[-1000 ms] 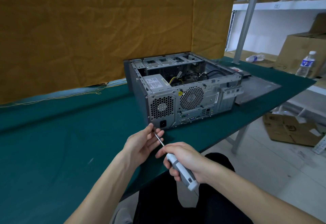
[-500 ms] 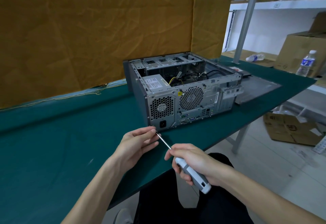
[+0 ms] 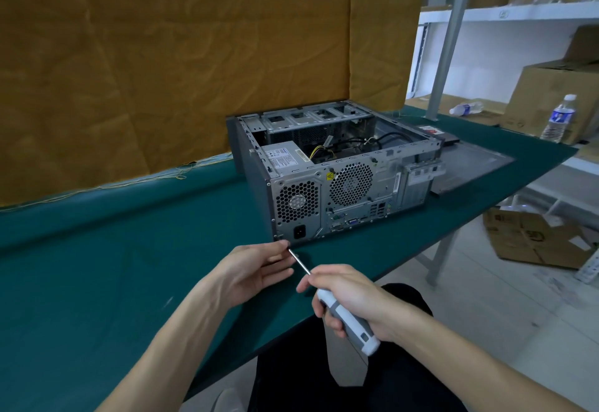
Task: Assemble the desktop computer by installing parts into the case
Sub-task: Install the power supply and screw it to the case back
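You're gripping the grey-and-white plastic-handled screwdriver [image 3: 348, 319] in your right hand [image 3: 359, 301], fingers wrapped round the handle, its thin steel shaft pointing up and left toward the case. Your left hand [image 3: 256, 274] is pinching at the very tip of that shaft, fingertips closed together; whether a screw is sitting there, I cannot tell, it's too small to make out.

The open grey metal computer case [image 3: 337, 178] is lying on its side in the middle of the green-covered bench [image 3: 97, 249], rear panel facing you, just beyond your hands. The silver power supply [image 3: 285, 157] is already sitting in the near left corner, and the flat grey side panel [image 3: 470, 168] is resting on the bench to the right.

Here's the danger: if you are seating a screw on that tip, it could drop as you're letting go and roll off the near edge into your lap or to the floor. Come in crooked at the rear panel's lower-left corner and the tip could skate off.
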The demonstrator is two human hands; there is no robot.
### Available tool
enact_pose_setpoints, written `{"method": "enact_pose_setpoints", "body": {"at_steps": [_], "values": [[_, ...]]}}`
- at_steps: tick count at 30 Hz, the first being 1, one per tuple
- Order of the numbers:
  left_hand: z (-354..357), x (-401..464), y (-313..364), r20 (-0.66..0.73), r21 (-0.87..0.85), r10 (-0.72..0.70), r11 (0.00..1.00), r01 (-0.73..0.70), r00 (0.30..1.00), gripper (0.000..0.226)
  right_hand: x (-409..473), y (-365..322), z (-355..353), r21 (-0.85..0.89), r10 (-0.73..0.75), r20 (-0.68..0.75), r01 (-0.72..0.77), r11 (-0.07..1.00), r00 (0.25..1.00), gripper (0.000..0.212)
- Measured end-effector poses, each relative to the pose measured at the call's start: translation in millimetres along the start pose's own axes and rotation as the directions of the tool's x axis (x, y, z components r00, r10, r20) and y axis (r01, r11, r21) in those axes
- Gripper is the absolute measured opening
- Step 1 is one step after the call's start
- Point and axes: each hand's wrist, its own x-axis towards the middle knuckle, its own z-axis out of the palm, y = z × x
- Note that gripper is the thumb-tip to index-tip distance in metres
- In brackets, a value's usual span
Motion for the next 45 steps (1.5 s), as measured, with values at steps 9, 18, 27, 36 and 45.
{"method": "enact_pose_setpoints", "body": {"at_steps": [9,18,27,36,45], "values": [[12,-1,-14,-0.152,0.083,0.193,0.980,-0.182,0.969,0.014,12,-8,17,0.102,0.041,-0.045,-0.036,0.994,0.998,0.019],[17,-4,-18,-0.114,0.072,0.209,0.977,-0.202,0.971,0.020,11,-10,25,0.104,0.053,-0.075,-0.045,0.994,0.996,0.024],[21,-10,-11,-0.038,0.024,0.131,0.991,-0.131,0.991,0.021,9,-12,30,0.083,0.031,-0.094,-0.024,0.996,0.995,0.016],[24,0,-13,-0.148,0.051,0.172,0.985,-0.166,0.974,0.014,-6,-5,27,-0.120,0.018,-0.137,-0.034,0.992,0.990,0.027],[21,-6,-13,0.046,-0.125,0.028,0.992,-0.022,0.999,0.024,-6,-10,39,0.215,0.062,0.005,-0.062,0.975,0.998,0.020]]}}
